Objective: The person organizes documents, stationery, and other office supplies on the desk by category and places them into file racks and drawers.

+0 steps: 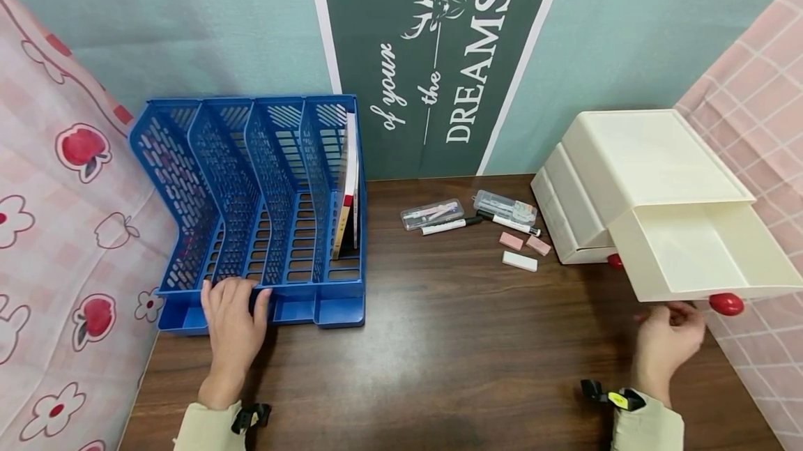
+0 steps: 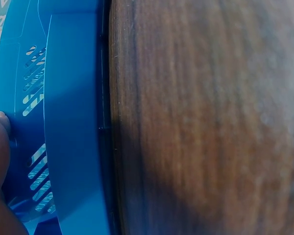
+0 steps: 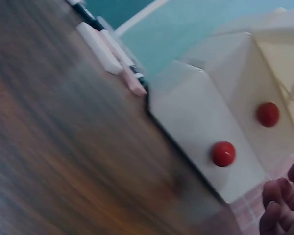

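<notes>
My left hand [image 1: 233,329] holds the front rim of a blue file rack [image 1: 339,291], its fingers over the edge. In the left wrist view the thumb [image 2: 2,122] lies against the rack's slotted blue wall. A white drawer unit [image 1: 665,158] stands at the right, with its upper drawer [image 1: 696,249] pulled out and bare inside. Just below that drawer's front, near its red knob [image 1: 726,304], is my right hand [image 1: 670,339]. Its fingers [image 3: 274,208] are loosely bent, with nothing visible in them. Lower drawers with red knobs [image 3: 223,153] are closed.
Thin books [image 1: 348,189] stand in the rack's right compartment. Between rack and drawers lie two clear cases [image 1: 433,214], markers [image 1: 452,226], pink erasers [image 1: 511,240] and a white eraser [image 1: 519,261]. Patterned cloths [image 1: 81,228] hang at both sides, over the brown table's [image 1: 439,367] ends.
</notes>
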The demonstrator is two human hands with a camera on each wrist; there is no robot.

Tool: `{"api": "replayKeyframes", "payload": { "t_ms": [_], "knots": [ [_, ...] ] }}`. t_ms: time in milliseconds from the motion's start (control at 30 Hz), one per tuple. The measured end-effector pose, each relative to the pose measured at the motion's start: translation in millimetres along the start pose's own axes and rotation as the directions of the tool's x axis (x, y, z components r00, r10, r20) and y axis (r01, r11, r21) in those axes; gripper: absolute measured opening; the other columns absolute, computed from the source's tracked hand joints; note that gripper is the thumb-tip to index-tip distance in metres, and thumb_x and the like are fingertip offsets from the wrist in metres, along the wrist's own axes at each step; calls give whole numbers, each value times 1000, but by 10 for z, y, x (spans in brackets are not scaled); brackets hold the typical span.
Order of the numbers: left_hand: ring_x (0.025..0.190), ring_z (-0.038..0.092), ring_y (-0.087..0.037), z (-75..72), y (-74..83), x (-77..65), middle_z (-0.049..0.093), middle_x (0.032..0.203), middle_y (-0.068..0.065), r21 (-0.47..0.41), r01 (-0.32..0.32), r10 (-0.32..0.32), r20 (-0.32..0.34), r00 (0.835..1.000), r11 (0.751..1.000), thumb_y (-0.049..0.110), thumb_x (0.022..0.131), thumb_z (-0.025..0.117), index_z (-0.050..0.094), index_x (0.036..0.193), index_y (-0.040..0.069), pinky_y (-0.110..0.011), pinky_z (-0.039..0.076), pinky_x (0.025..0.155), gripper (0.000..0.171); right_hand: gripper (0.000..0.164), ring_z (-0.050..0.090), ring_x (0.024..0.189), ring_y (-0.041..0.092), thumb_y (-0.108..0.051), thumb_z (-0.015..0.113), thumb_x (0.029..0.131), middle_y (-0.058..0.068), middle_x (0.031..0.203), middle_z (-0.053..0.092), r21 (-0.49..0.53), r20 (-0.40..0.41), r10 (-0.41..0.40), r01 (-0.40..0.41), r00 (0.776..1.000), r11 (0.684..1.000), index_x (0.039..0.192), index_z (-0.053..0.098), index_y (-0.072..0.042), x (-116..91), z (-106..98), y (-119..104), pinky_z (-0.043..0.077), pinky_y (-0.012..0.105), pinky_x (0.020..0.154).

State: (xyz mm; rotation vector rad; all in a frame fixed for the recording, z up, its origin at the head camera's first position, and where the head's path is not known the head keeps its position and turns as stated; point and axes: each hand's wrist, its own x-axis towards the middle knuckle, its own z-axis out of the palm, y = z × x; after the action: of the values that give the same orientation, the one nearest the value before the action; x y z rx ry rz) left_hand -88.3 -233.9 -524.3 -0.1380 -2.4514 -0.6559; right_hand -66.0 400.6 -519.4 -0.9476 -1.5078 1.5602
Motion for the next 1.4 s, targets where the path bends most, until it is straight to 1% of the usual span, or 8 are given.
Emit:
{"api": "replayKeyframes", "payload": {
  "t_ms": [167, 333, 467, 700, 900, 1000, 1200, 1400],
  "knots": [
    [112, 46, -46, 0, -7, 2, 60, 100, -24, -3, 4, -4, 6, 1000, 1000, 42, 107, 49, 62, 98, -4, -65, 9, 117, 48, 12, 56, 45, 0, -2, 54, 94, -11, 64, 58, -281, 176, 25, 26, 984, 959, 96, 60, -12, -76, 149, 119, 42, 15, 44],
    [110, 47, -47, 7, 3, 8, 61, 98, -24, -9, -12, 12, -8, 1000, 1000, 19, 99, 66, 62, 98, -4, -66, 11, 117, 23, 14, 59, 53, -3, -9, 56, 97, -16, 72, 58, -421, 337, 26, 126, 941, 899, 109, 62, -4, -149, 340, 124, 47, 15, 48],
    [110, 48, -47, 3, 12, 14, 61, 98, -24, -5, -12, 12, -21, 1000, 1000, 7, 90, 74, 62, 97, -4, -68, 12, 116, 17, 20, 58, 60, -6, -13, 58, 97, -20, 77, 58, -470, 478, -12, 267, 878, 841, 114, 61, -2, -160, 469, 79, 49, 15, 51],
    [110, 47, -46, 5, 9, 11, 61, 99, -24, -8, -10, 10, -14, 1000, 1000, 8, 91, 73, 62, 97, -3, -65, 11, 117, 17, 27, 55, 73, -12, -16, 69, 94, -8, 93, 66, -460, 673, -99, 519, 733, 721, 116, 64, 0, -161, 655, 60, 44, 11, 62],
    [110, 47, -47, 10, -3, 9, 61, 99, -24, -4, -9, 9, -11, 1000, 1000, 8, 91, 73, 62, 97, -3, -65, 10, 117, 17, 35, 64, 96, 25, -14, 73, 92, 25, 108, 67, -385, 773, -155, 650, 615, 655, 120, 64, 4, -211, 771, 90, 42, 27, 79],
    [110, 47, -47, 6, 7, 12, 61, 99, -24, -6, -8, 8, -5, 1000, 1000, 8, 91, 72, 61, 97, -4, -65, 10, 117, 17, 34, 63, 100, 37, -11, 74, 91, 26, 109, 67, -362, 792, -179, 687, 583, 630, 120, 64, 4, -265, 794, 81, 41, 34, 82],
    [112, 46, -46, -2, -1, 6, 61, 101, -25, -5, 9, -8, 15, 1000, 1000, 21, 99, 65, 61, 99, -4, -65, 9, 118, 25, 30, 63, 96, 35, -7, 75, 88, 22, 107, 66, -307, 834, -201, 734, 514, 605, 116, 67, 3, -363, 912, 107, 42, 38, 82],
    [111, 47, -47, 1, 11, 15, 61, 100, -25, -3, 3, -2, 4, 1000, 1000, 10, 93, 72, 61, 98, -4, -64, 9, 118, 18, 31, 59, 102, 40, 0, 76, 85, 25, 113, 65, -241, 868, -232, 782, 438, 574, 114, 67, 5, -412, 1069, 194, 42, 50, 86]
  ]
}}
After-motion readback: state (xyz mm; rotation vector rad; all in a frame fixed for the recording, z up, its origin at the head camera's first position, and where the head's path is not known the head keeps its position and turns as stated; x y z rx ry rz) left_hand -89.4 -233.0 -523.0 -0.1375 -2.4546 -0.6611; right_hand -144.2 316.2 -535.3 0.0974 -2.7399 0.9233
